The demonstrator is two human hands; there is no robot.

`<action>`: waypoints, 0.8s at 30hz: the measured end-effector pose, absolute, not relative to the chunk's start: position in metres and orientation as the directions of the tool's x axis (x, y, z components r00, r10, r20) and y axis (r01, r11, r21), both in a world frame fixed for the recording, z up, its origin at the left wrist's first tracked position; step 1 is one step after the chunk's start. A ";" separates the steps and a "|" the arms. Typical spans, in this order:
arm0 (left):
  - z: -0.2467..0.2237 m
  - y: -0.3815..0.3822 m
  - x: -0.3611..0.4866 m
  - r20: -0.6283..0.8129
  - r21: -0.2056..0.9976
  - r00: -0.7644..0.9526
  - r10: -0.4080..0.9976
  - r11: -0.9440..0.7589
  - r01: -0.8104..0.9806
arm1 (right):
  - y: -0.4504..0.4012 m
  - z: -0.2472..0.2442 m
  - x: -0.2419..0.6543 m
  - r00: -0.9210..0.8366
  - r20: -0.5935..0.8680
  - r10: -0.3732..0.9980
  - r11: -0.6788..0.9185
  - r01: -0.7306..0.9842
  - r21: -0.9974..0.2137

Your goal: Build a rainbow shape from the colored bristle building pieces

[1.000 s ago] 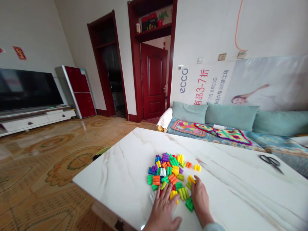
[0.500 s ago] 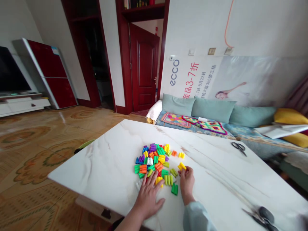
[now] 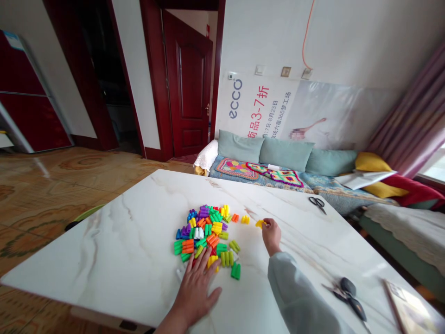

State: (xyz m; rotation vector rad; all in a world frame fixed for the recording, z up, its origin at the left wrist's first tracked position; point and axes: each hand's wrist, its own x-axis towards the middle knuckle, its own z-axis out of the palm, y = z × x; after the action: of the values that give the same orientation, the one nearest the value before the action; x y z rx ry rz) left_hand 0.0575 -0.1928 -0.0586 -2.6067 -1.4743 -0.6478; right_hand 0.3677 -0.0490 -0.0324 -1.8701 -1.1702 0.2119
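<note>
R hand (image 3: 271,235), at the end of a grey sleeve (image 3: 297,283), had its fingers closed on a yellow pc (image 3: 259,223), gripped at its R end, just R of the pile. L hand (image 3: 196,287) lay palm down w/ fingers open & spread, tips at the near edge of the pile (image 3: 199,233) of multicol. plastic pcs, next to a yellow pc there. Whether it pressed on any, can't tell.

Pile sat approx. mid tabletop (image 3: 121,260), mostly short ribbed pcs in green, orange, purple, blue, etc. An orange pc (image 3: 235,217) & another yellow pc (image 3: 245,219) lay in a loose row btwn pile & R hand. A dk green pc (image 3: 235,271) was at the near R edge. Black scissors (image 3: 317,202) lay far R; dark-handled cutters (image 3: 349,294) lay nearer, R of the sleeve.
</note>
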 end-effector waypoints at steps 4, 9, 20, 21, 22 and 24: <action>-0.058 -0.193 0.058 0.415 0.129 0.454 0.789 -0.545 0.829 | -0.031 -0.033 0.373 0.551 0.260 0.793 -0.225 0.661 -0.716; -0.057 -0.193 0.058 0.417 0.124 0.454 0.787 -0.544 0.830 | -0.025 -0.043 0.358 0.499 0.274 0.822 -0.199 0.703 -0.683; -0.055 -0.193 0.058 0.394 0.111 0.467 0.791 -0.546 0.831 | -0.019 -0.052 0.335 0.444 0.298 0.845 -0.156 0.738 -0.657; -0.055 -0.193 0.058 0.397 0.111 0.467 0.790 -0.546 0.830 | -0.019 -0.052 0.332 0.440 0.298 0.847 -0.153 0.738 -0.657; -0.055 -0.194 0.058 0.400 0.111 0.464 0.791 -0.544 0.831 | -0.019 -0.052 0.330 0.437 0.298 0.849 -0.149 0.739 -0.657; -0.055 -0.194 0.059 0.404 0.113 0.459 0.791 -0.542 0.833 | -0.018 -0.051 0.327 0.430 0.296 0.853 -0.146 0.741 -0.655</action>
State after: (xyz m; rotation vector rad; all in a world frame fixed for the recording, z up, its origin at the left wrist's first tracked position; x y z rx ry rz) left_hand 0.0587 -0.1941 -0.0546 -2.5965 -1.4494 -0.6365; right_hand 0.3272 -0.0184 -0.0515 -1.9208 -1.3475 0.1851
